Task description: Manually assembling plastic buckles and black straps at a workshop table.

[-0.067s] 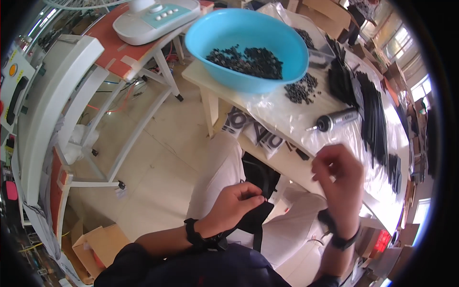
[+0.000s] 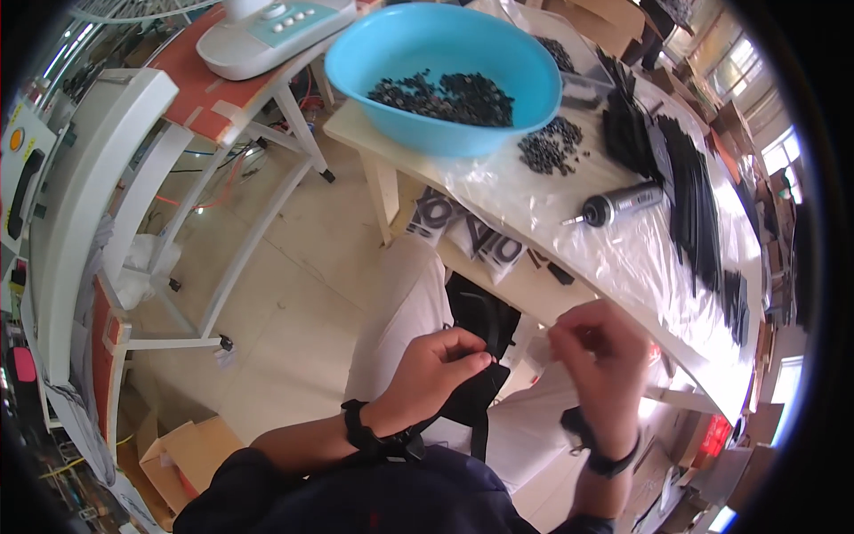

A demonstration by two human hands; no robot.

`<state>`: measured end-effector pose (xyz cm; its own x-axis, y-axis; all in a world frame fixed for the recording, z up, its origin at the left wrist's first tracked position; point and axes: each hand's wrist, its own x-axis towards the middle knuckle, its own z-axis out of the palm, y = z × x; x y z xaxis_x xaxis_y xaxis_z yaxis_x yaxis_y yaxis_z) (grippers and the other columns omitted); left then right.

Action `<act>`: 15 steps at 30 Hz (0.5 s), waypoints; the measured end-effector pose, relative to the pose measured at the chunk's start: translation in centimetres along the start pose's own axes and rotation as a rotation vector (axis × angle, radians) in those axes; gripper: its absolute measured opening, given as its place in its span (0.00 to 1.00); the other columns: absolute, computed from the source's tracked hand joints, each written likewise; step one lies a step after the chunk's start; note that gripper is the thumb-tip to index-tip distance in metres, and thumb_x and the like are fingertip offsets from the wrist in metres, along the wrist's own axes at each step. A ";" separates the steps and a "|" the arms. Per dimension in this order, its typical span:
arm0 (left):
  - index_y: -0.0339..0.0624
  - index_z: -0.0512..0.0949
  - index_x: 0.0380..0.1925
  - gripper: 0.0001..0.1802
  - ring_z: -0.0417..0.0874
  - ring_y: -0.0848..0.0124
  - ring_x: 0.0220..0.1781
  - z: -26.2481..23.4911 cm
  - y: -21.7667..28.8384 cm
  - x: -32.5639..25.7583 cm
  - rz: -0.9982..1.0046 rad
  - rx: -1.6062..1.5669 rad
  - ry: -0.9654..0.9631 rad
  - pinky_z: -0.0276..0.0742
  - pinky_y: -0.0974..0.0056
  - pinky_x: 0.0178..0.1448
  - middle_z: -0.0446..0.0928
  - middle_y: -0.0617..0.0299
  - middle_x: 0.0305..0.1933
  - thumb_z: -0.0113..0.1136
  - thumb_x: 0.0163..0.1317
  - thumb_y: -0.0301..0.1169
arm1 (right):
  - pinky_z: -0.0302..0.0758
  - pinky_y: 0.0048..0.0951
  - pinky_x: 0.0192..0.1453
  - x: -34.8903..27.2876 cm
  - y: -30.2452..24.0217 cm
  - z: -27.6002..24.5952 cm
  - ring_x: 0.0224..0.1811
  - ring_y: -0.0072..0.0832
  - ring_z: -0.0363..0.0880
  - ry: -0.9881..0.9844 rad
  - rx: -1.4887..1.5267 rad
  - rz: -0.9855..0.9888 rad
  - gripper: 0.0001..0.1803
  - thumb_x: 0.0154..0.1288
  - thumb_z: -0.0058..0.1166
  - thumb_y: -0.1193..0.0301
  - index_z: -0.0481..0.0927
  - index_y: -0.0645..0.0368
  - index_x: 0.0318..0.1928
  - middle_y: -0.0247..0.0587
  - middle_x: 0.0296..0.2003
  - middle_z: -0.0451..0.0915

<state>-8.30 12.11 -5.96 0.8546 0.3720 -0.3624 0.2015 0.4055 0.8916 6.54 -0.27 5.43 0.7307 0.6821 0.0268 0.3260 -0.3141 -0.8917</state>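
Observation:
Over my lap, my left hand (image 2: 436, 369) is closed in a pinch at the upper end of a black strap (image 2: 471, 400), which hangs down between my legs. More black material (image 2: 480, 311) lies just beyond it. To the right, near the table's front edge, my right hand (image 2: 605, 356) is raised with thumb and fingers curled together. Whatever sits between those fingertips is too small to make out. Beyond the right hand, a grey and black electric screwdriver (image 2: 614, 206) lies on the plastic-covered table (image 2: 525, 209), its bit pointing left.
A blue basin (image 2: 418, 133) holding many small black parts stands at the table's far left, with a pile of similar parts (image 2: 550, 147) beside it. Long black strips (image 2: 689, 205) lie at the right. A fan base (image 2: 267, 40) rests on another table; an open cardboard box (image 2: 191, 458) sits lower left.
My right hand has moved left and slightly down, closer to my left hand. The left hand keeps its pinch nearly in place. The view has shifted slightly.

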 end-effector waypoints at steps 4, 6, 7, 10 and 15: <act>0.30 0.80 0.41 0.07 0.83 0.78 0.42 2.1 -0.4 0.0 0.004 -0.062 0.013 0.77 0.74 0.46 0.84 0.59 0.40 0.63 0.65 0.23 | 0.80 0.21 0.36 -4.5 4.6 1.6 0.31 0.22 0.84 0.034 0.249 0.203 0.05 0.60 0.64 0.84 0.81 0.68 0.37 0.39 0.30 0.83; 0.31 0.81 0.41 0.08 0.82 0.80 0.39 2.9 -0.6 0.1 -0.002 -0.017 0.003 0.75 0.74 0.43 0.84 0.62 0.37 0.64 0.65 0.24 | 0.80 0.21 0.35 -6.3 6.2 2.7 0.32 0.21 0.83 0.142 0.444 0.249 0.03 0.63 0.61 0.83 0.80 0.68 0.37 0.38 0.30 0.82; 0.32 0.82 0.42 0.08 0.80 0.82 0.36 3.4 -0.7 0.0 0.014 0.015 0.005 0.73 0.75 0.39 0.84 0.64 0.35 0.65 0.65 0.25 | 0.80 0.21 0.35 -6.9 6.5 2.9 0.32 0.21 0.83 0.161 0.456 0.262 0.03 0.63 0.61 0.83 0.80 0.68 0.37 0.38 0.30 0.82; 0.31 0.82 0.42 0.08 0.80 0.82 0.35 4.3 -1.7 -0.2 0.013 0.081 -0.019 0.73 0.75 0.38 0.84 0.64 0.34 0.65 0.65 0.25 | 0.80 0.19 0.35 -8.4 8.2 2.8 0.32 0.19 0.83 0.190 0.438 0.281 0.03 0.64 0.60 0.83 0.81 0.68 0.39 0.37 0.31 0.83; 0.30 0.81 0.42 0.08 0.81 0.80 0.37 5.5 -1.9 -0.5 -0.021 0.202 -0.044 0.74 0.75 0.41 0.84 0.62 0.35 0.64 0.65 0.24 | 0.79 0.20 0.36 -10.1 9.4 2.0 0.31 0.19 0.82 0.203 0.439 0.328 0.04 0.64 0.61 0.83 0.82 0.67 0.39 0.37 0.31 0.83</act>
<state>-6.48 6.58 -5.99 0.8684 0.3269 -0.3729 0.3072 0.2358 0.9220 0.96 -8.78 -4.12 0.8658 0.4418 -0.2349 -0.1842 -0.1549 -0.9706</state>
